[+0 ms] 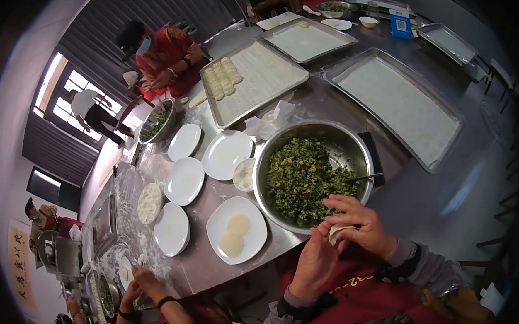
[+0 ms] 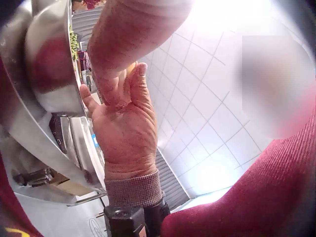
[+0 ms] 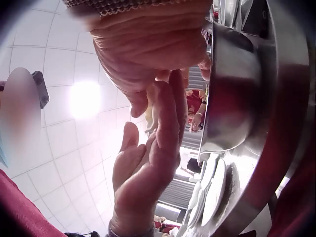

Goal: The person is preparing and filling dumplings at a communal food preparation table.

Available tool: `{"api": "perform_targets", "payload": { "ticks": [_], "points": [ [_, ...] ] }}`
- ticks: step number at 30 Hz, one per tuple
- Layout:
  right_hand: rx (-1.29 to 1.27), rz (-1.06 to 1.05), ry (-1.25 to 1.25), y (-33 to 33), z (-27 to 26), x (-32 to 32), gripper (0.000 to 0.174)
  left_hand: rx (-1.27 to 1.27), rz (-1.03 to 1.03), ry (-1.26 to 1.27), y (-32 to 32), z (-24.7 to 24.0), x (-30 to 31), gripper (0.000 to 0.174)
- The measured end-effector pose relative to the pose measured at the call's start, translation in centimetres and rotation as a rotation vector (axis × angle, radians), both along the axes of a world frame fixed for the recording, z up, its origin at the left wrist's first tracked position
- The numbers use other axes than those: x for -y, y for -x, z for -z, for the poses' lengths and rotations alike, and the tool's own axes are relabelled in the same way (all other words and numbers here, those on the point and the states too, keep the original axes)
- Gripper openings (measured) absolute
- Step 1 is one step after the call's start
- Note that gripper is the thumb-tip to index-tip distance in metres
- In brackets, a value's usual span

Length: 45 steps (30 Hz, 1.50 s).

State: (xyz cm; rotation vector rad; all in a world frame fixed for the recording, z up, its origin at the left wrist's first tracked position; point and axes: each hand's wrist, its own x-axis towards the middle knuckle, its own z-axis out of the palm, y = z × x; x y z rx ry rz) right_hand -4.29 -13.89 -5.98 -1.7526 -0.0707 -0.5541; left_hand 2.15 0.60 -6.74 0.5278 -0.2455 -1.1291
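Note:
Above the near edge of the steel bowl, my two hands meet around a pale, folded dumpling (image 1: 338, 234). My left hand (image 1: 314, 266) supports it from the left, its fingers behind the dough. From the right, my right hand (image 1: 365, 227) curls thumb and fingers over it. In the right wrist view, the dumpling (image 3: 150, 112) shows as a pale edge between the hands, mostly covered by fingers. Chopped green filling (image 1: 307, 180) with yellow bits lies in the bowl (image 1: 352, 139), where a spoon (image 1: 367, 177) leans. Two round wrappers (image 1: 237, 225) lie on a white plate (image 1: 257, 244) to the left.
White plates (image 1: 184, 180) and a small flour dish (image 1: 245, 174) stand left of the bowl. Beyond are metal trays (image 1: 397, 108), one with rows of dumplings (image 1: 221, 77). A masked person (image 1: 169, 58) works across the table; another person's hands (image 1: 145, 285) are at lower left.

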Motion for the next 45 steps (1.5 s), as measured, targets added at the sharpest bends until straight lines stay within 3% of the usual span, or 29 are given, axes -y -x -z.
{"api": "perform_targets", "payload": {
  "ticks": [4, 12, 22, 26, 41, 45],
  "points": [
    [0.006, -0.090, -0.016, -0.2, 0.4, 0.6, 0.019, 0.003, 0.020, -0.107, 0.1, -1.5, 0.0, 0.054],
    [-0.087, -0.147, -0.009, -0.3, -1.1, 0.8, 0.015, -0.003, 0.115, -0.075, -0.6, -0.4, -0.2, 0.056],
    [-0.072, -0.290, 0.190, -0.6, -1.1, 1.7, 0.007, -0.046, 0.162, -0.090, -0.7, 0.0, -0.6, 0.055],
    [-0.080, -0.395, 0.314, -0.8, -1.5, 2.1, 0.008, 0.047, 0.182, -0.162, -0.7, -0.3, -0.6, 0.067],
    [-0.019, -0.394, 0.541, -0.8, -1.0, 1.6, 0.009, 0.109, 0.214, -0.163, -1.2, -0.5, -0.9, 0.065],
    [-0.095, -0.306, 0.210, -0.4, -1.5, 1.4, 0.007, -0.013, 0.178, -0.147, -1.0, 0.0, -0.9, 0.058]
  ]
}}
